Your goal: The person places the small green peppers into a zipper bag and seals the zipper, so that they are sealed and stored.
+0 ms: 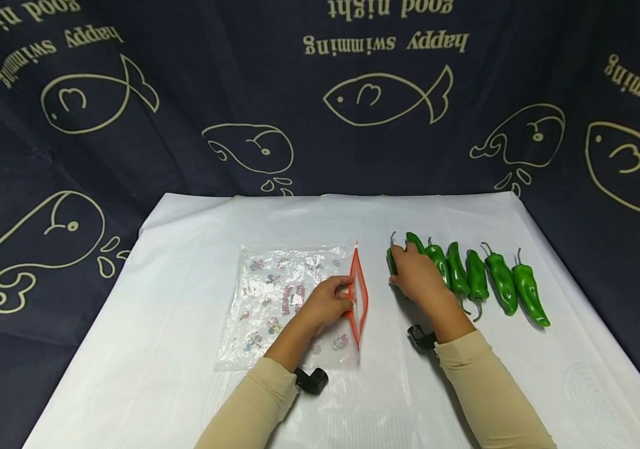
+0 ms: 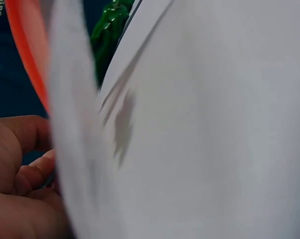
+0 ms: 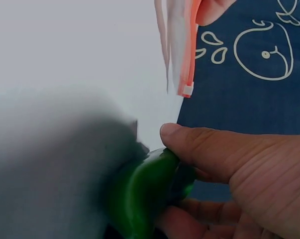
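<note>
A clear zip bag (image 1: 280, 299) with cartoon prints and an orange-red zip edge (image 1: 358, 293) lies on the white sheet. My left hand (image 1: 328, 302) pinches the bag at that edge, which stands lifted; the edge (image 2: 25, 55) shows beside my fingers (image 2: 20, 169) in the left wrist view. To the right lies a row of several green peppers (image 1: 488, 280). My right hand (image 1: 417, 274) curls round the leftmost pepper (image 1: 391, 260); in the right wrist view my thumb and fingers grip that pepper (image 3: 145, 194).
The white sheet (image 1: 185, 249) covers the table. A dark blue cloth with fish and whale drawings (image 1: 320, 93) hangs behind and drapes both sides. Black wrist camera mounts (image 1: 311, 380) sit on both forearms.
</note>
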Action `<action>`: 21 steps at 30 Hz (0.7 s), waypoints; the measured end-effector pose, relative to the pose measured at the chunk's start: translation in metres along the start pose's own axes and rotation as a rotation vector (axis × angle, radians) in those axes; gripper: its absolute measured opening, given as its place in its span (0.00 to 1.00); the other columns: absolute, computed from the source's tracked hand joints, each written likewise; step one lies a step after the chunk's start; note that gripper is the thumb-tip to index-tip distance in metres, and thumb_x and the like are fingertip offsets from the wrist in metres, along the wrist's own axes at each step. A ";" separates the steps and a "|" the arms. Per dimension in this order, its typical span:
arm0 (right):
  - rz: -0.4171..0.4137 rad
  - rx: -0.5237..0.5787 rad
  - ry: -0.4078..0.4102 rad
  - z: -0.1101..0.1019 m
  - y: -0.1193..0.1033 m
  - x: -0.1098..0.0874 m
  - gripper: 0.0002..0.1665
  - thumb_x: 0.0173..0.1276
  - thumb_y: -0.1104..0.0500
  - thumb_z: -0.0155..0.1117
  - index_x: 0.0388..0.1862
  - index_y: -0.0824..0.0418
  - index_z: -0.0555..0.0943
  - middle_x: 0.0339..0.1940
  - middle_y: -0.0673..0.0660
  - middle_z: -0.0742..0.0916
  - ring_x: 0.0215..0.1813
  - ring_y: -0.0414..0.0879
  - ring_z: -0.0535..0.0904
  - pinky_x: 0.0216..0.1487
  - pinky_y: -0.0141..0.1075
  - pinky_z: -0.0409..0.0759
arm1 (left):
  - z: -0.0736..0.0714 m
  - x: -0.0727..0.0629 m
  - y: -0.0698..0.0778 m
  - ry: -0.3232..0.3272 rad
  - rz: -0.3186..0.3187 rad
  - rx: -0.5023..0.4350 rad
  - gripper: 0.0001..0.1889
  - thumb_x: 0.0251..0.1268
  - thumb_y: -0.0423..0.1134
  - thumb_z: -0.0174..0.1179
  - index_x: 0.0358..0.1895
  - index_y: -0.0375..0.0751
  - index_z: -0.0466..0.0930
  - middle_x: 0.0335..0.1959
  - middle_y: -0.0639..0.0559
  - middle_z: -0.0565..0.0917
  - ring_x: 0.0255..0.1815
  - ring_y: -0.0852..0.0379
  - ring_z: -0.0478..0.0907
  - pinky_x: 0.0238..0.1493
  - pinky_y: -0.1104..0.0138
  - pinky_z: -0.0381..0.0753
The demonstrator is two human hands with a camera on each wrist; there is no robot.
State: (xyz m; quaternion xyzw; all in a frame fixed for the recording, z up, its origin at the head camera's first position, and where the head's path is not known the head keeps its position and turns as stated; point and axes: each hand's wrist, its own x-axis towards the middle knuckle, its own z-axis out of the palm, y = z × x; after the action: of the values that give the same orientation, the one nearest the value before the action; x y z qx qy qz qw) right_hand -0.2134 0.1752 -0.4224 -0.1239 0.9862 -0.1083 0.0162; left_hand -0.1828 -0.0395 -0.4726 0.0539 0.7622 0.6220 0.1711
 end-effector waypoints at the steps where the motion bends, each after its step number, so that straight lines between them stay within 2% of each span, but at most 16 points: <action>1: 0.007 0.001 -0.009 -0.001 0.000 0.000 0.40 0.61 0.60 0.74 0.67 0.75 0.67 0.57 0.80 0.75 0.39 0.67 0.81 0.36 0.53 0.82 | 0.000 0.000 0.000 -0.008 -0.012 -0.039 0.30 0.55 0.21 0.58 0.65 0.34 0.74 0.30 0.50 0.77 0.28 0.60 0.73 0.29 0.71 0.77; 6: 0.018 0.019 -0.042 -0.003 0.001 0.000 0.42 0.63 0.60 0.72 0.70 0.75 0.65 0.57 0.79 0.77 0.48 0.70 0.80 0.44 0.57 0.80 | 0.000 0.000 -0.003 -0.029 -0.015 -0.107 0.29 0.57 0.20 0.57 0.65 0.34 0.74 0.32 0.48 0.79 0.28 0.61 0.75 0.30 0.71 0.79; 15: 0.037 0.151 -0.098 -0.001 0.006 -0.004 0.47 0.64 0.57 0.70 0.78 0.65 0.59 0.67 0.79 0.70 0.54 0.72 0.77 0.50 0.62 0.76 | 0.001 0.000 -0.008 -0.019 0.015 -0.089 0.30 0.55 0.21 0.58 0.65 0.33 0.74 0.32 0.49 0.81 0.29 0.61 0.75 0.30 0.72 0.78; 21: 0.021 0.279 -0.078 -0.003 0.008 -0.006 0.48 0.65 0.58 0.69 0.79 0.62 0.56 0.71 0.79 0.65 0.61 0.74 0.71 0.55 0.65 0.72 | 0.001 -0.001 -0.010 -0.013 0.023 -0.075 0.30 0.55 0.21 0.58 0.65 0.33 0.74 0.31 0.51 0.80 0.29 0.62 0.75 0.29 0.72 0.78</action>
State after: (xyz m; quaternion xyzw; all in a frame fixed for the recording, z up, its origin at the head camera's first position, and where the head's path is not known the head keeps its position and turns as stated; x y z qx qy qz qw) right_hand -0.2099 0.1844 -0.4213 -0.1143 0.9615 -0.2393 0.0724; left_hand -0.1807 -0.0412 -0.4825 0.0601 0.7367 0.6516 0.1706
